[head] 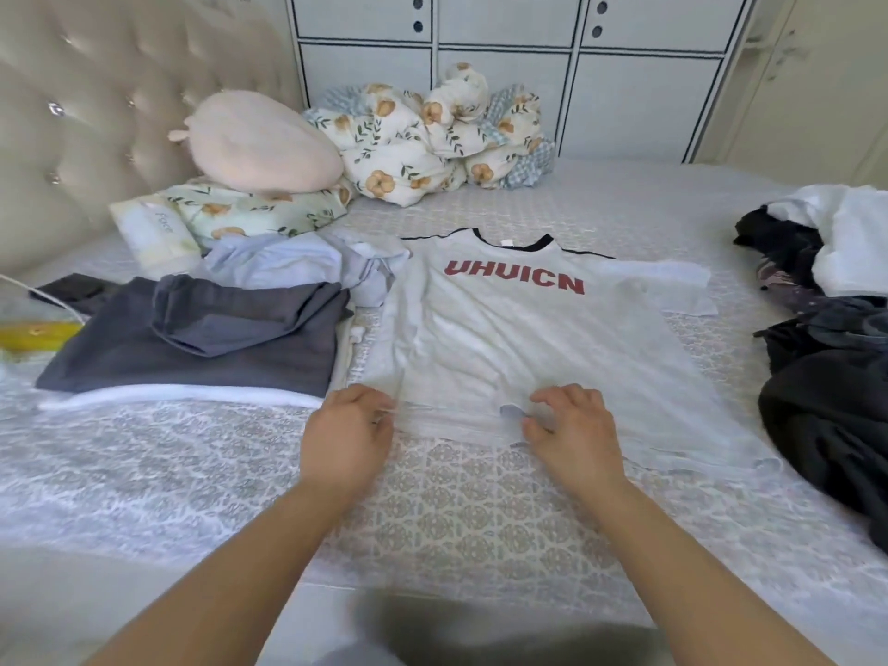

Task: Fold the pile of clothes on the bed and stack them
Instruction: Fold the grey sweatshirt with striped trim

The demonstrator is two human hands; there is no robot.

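A white T-shirt (519,338) with red letters and a black collar lies flat, face up, in the middle of the bed. My left hand (346,430) pinches its bottom hem at the left corner. My right hand (574,427) pinches the same hem near the middle, fingers curled on the fabric. To the left lies a dark grey garment (192,348) on a white one, with light blue clothes (298,262) behind it. A heap of black and white clothes (826,329) sits at the right edge.
A pink plush pillow (262,144) and floral bedding (432,137) lie by the padded headboard (72,113). A yellow object (33,334) and a cable sit at the far left. White cupboards (509,64) stand behind the patterned bed cover (480,511).
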